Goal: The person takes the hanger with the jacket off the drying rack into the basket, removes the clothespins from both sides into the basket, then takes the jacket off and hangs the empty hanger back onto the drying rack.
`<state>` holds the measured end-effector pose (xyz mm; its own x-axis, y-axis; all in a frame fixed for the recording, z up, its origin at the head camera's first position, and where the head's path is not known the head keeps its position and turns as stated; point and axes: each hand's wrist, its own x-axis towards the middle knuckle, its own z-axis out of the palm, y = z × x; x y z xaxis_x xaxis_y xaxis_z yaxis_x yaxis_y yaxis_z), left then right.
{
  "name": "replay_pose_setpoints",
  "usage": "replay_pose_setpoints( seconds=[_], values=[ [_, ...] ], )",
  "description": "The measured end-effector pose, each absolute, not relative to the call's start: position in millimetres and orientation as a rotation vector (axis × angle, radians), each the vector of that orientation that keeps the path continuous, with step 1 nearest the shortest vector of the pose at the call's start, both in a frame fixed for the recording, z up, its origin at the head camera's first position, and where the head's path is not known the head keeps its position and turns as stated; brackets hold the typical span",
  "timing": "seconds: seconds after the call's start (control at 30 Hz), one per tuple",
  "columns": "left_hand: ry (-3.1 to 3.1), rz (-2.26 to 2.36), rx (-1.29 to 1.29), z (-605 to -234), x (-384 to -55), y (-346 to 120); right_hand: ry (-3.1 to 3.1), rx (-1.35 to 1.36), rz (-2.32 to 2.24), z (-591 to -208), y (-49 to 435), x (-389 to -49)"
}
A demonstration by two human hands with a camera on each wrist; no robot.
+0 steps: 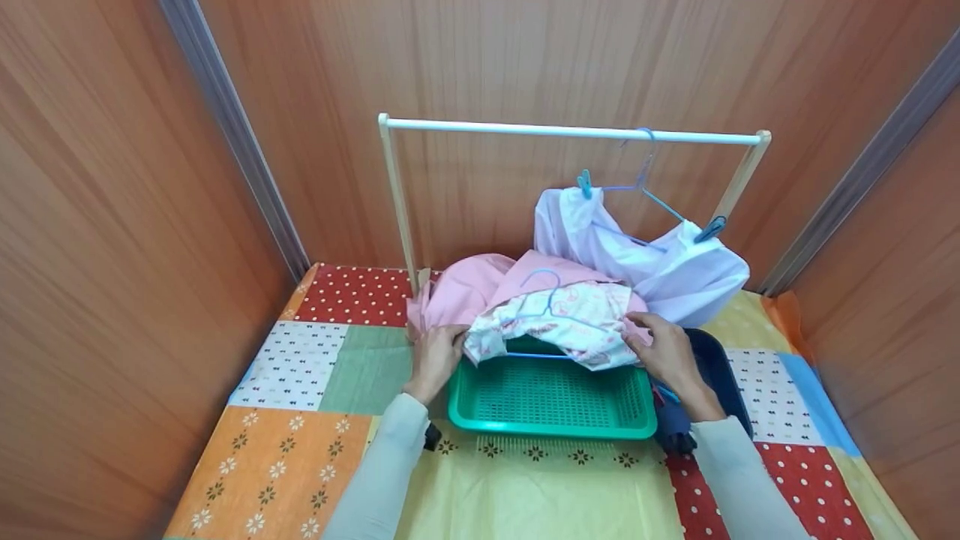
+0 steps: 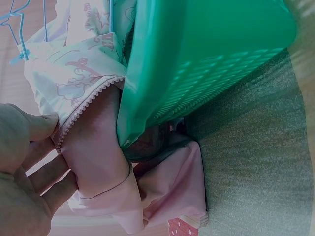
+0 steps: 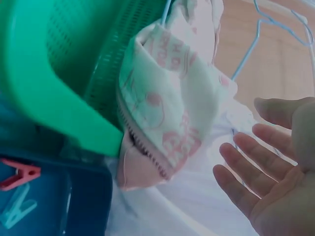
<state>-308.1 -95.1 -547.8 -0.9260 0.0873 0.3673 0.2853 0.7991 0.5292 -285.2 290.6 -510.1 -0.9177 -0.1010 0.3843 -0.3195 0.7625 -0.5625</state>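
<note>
A pink garment (image 1: 480,281) with a white printed part (image 1: 592,304) and a toothed trim lies over the back of the green basket (image 1: 551,433). A blue hanger (image 1: 553,307) is at the printed part, its hook pointing up and its lower bar over the basket. My left hand (image 1: 435,360) pinches the garment's left end at the trim (image 2: 81,109) between thumb and fingers. On the other side my right hand (image 1: 664,351) is beside the garment's right end. In the right wrist view its fingers (image 3: 261,169) are spread and apart from the cloth.
Behind stands a rack with a white rail (image 1: 517,129). A lilac garment (image 1: 637,251) hangs there from another hanger by two clothespins. A dark blue tray (image 1: 731,382) holding clothespins (image 3: 19,173) sits right of the basket. Wooden panels (image 1: 525,60) enclose the patchwork cloth (image 1: 285,450).
</note>
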Motion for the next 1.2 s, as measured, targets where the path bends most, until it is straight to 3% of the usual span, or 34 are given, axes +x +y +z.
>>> replay_pose_setpoints(
  seconds=[0.6, 1.2],
  values=[
    [-2.669, -0.826, -0.278, -549, -309, -95, -2.745, 0.392, 0.843, -519, 269, -309],
    [-2.637, -0.863, -0.286, -548, -308, -95, -2.742, 0.403, 0.821, -528, 276, -306]
  ],
)
